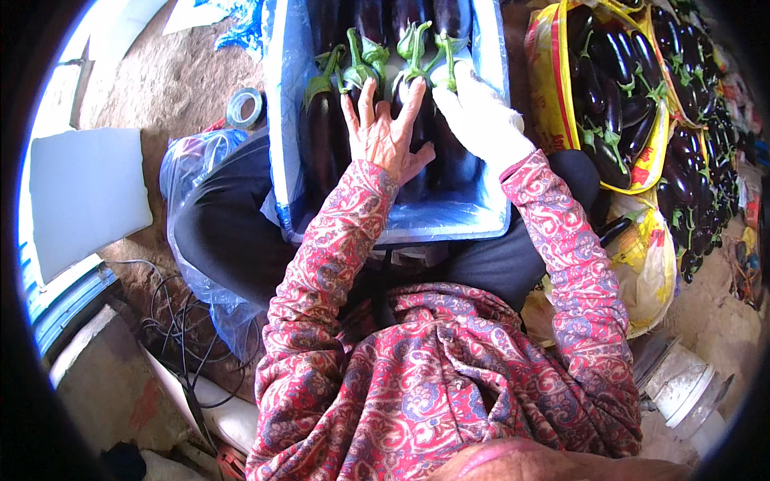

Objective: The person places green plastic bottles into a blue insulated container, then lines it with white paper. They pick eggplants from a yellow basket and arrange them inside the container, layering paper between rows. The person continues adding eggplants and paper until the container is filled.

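Before me stands a foam box [445, 223] lined with bluish plastic film. Dark purple eggplants [320, 135] lie in it in two rows, their green stems meeting near the middle. My left hand [385, 135] is bare, its fingers spread over the eggplants of the near row, fingertips at the green caps. In a white glove, my right hand [478, 114] rests on the rightmost near eggplant [448, 153]. Its thumb and fingers are beside that eggplant's green cap [444, 77]; whether they grip it cannot be told.
On the right, a yellow bag [652, 159] holds many eggplants, with a larger heap [692, 180] beyond. To the left are a tape roll [245, 108], a clear plastic bag [192, 264], a white foam sheet [90, 198] and tangled black cable [180, 327]. A white bucket [683, 382] is at lower right.
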Demonstrator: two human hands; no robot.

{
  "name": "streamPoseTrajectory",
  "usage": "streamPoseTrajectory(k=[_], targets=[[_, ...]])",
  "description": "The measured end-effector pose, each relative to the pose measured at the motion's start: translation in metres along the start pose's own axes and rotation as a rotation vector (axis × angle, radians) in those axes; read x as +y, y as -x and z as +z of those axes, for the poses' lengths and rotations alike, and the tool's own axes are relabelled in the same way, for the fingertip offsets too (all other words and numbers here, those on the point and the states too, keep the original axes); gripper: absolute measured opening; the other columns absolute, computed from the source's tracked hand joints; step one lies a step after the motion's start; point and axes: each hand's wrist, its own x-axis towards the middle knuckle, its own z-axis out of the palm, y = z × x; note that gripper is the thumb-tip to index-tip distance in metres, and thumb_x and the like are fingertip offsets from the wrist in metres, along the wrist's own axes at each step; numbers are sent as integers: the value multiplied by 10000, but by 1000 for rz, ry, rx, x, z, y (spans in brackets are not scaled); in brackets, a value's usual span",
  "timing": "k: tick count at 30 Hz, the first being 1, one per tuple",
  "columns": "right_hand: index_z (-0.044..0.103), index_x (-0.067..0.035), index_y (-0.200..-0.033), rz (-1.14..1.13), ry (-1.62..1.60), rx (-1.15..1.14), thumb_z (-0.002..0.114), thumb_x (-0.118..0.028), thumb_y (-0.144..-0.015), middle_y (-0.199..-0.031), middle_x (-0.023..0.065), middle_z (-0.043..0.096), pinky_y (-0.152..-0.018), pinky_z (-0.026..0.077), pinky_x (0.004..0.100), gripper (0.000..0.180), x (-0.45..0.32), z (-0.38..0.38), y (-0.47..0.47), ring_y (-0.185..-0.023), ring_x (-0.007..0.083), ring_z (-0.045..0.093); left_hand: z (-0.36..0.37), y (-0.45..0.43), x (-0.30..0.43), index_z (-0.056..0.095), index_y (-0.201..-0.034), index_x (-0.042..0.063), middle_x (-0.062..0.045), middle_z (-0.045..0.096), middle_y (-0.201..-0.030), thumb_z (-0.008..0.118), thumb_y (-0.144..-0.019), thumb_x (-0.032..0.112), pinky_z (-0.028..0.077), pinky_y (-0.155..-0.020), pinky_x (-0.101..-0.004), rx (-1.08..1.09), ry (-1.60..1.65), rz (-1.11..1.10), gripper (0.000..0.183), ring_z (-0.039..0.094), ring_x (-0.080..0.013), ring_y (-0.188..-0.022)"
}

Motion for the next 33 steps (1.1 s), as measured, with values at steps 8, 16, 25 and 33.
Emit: streamPoseTrajectory(k=[8, 16, 25, 33], targets=[[508, 12, -1301, 50, 130, -16, 502, -394, -1032, -1123, 297, 703, -860, 539, 595, 487, -11, 7, -12, -1040, 480, 686, -5, -1, 0, 286, -1620, 309, -250, 593, -1198, 848, -706, 449, 144, -1178, -740, -20, 7, 11, 1082, 342, -465, -1425], [313, 9, -1544, -6, 179, 26, 558, -447, -1007, -1434, 318, 521, -966, 522, 580, 746, 1, 12, 5, -1199, 489, 623, -5, 3, 0, 350, -1589, 344, -219, 369, -1495, 901, -661, 475, 196, -1125, -800, 19, 38, -3, 1087, 234, -519, -1473], [340, -69, -1607, -184, -18, 147, 436, -433, -1097, -1676, 231, 241, -1264, 178, 516, 634, 23, 64, -1, -1563, 413, 182, 9, 3, -3, 356, -1572, 309, -201, 399, -1488, 930, -581, 521, 242, -1069, -838, 61, 111, -38, 1164, 186, -485, -1510], [254, -119, -1642, -312, 278, 258, 460, -528, -1066, -1649, 251, 267, -1239, 229, 547, 736, 15, 70, -3, -1518, 457, 245, -107, 67, -23, 580, -1389, 128, -196, 477, -1468, 867, -656, 237, 308, -1168, -664, 479, 179, 1, 794, 393, -471, -1432]])
